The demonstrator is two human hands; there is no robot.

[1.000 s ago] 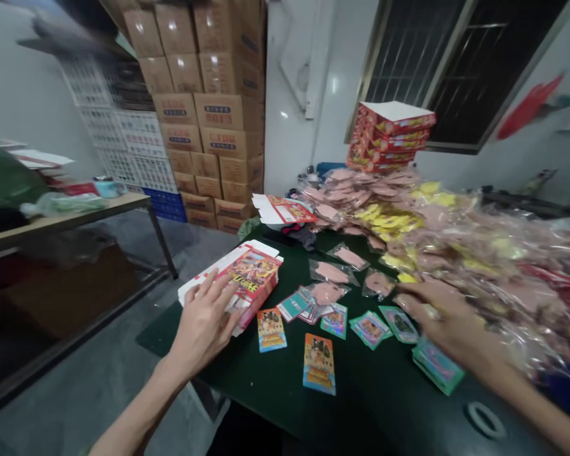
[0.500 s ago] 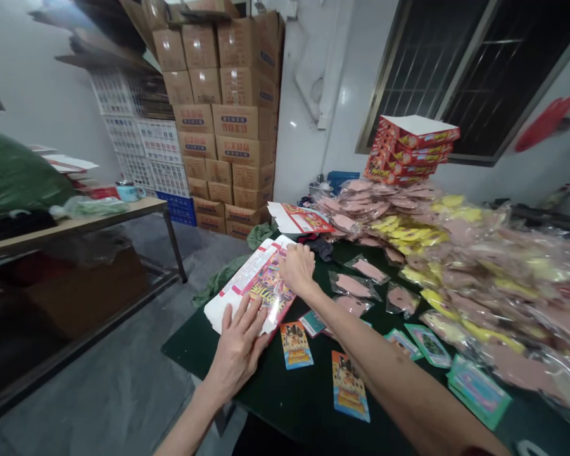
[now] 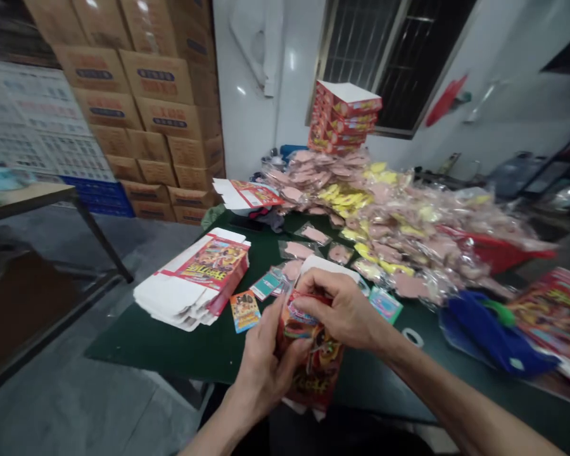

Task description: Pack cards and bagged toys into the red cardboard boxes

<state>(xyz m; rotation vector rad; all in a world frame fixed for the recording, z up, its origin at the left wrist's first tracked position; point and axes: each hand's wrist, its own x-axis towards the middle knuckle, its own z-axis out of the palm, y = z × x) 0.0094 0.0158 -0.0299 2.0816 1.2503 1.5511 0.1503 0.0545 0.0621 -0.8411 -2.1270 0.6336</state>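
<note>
My left hand [image 3: 264, 364] and my right hand [image 3: 342, 308] both grip one flat red printed carton [image 3: 314, 367], held upright above the near edge of the dark green table [image 3: 171, 342]. The left hand's fingers wrap its left side. At its top the right hand's fingers curl over the white flap. A stack of the same flat cartons [image 3: 197, 278] lies on the table to the left. Small picture cards [image 3: 244, 310] and teal cards [image 3: 268, 283] lie between that stack and my hands.
A big heap of pink and yellow items in clear bags [image 3: 389, 221] fills the table's right and back. Folded red boxes [image 3: 344, 117] are stacked behind it. Brown shipping cartons [image 3: 142, 107] line the wall. A blue cloth [image 3: 489, 335] and tape roll [image 3: 411, 336] lie right.
Both hands left the stack on the table and now hold one flat carton up in front of me. The view has swung right and nearer to the table.
</note>
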